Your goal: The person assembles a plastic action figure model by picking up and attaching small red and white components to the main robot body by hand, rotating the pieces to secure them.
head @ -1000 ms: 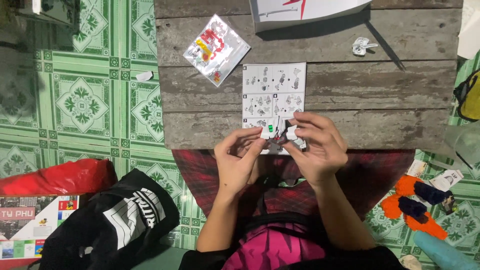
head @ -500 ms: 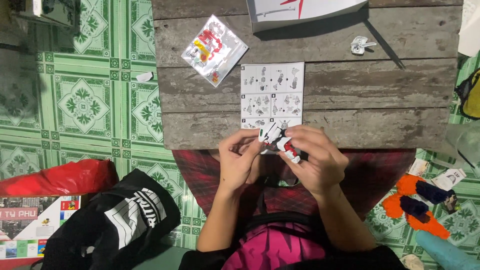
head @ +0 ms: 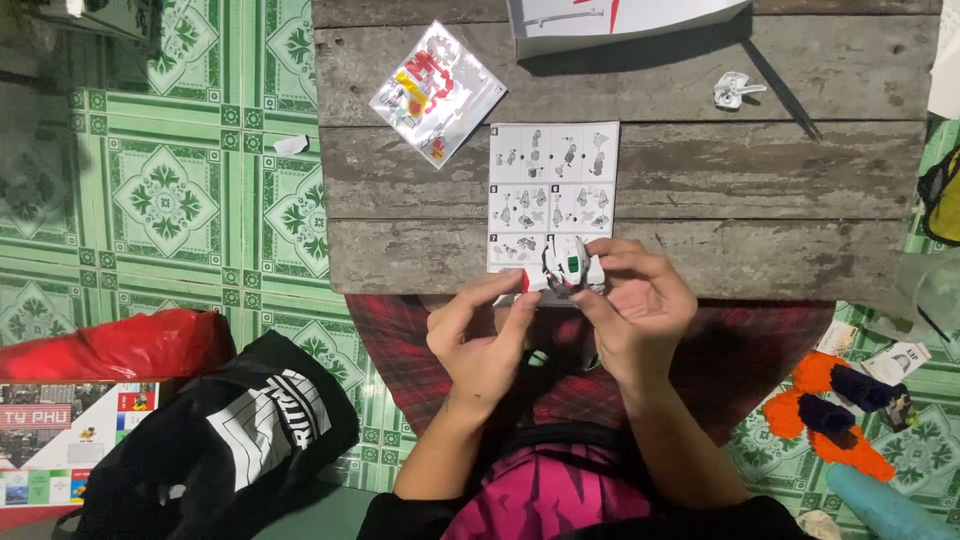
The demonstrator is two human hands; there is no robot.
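- At the near edge of the wooden counter, two bare hands hold a small white toy model just above the planks, over the lower part of a printed instruction sheet.
- The left hand comes in from the near left; its fingers are closed in a pinch on the model's left side, where a small red part shows.
- The right hand wraps around the model's right side, fingers curled and gripping it.
- The model looks partly built: a white body with a dark curved band and a green spot at its middle. How many pieces are still missing cannot be told.
- Judging from the scene, work remains: a clear plastic bag with red and yellow pieces lies unused at the far left of the counter, and a small loose white piece lies at the far right, well apart from the hands.
- The model's long axis seems to run left to right, roughly along the counter's near edge, with its green-marked face turned up toward the camera. Which end is the front cannot be told.
- A white box sits at the far edge of the counter.
- On the green tiled floor, a black bag lies at the near left and an orange soft toy at the near right.
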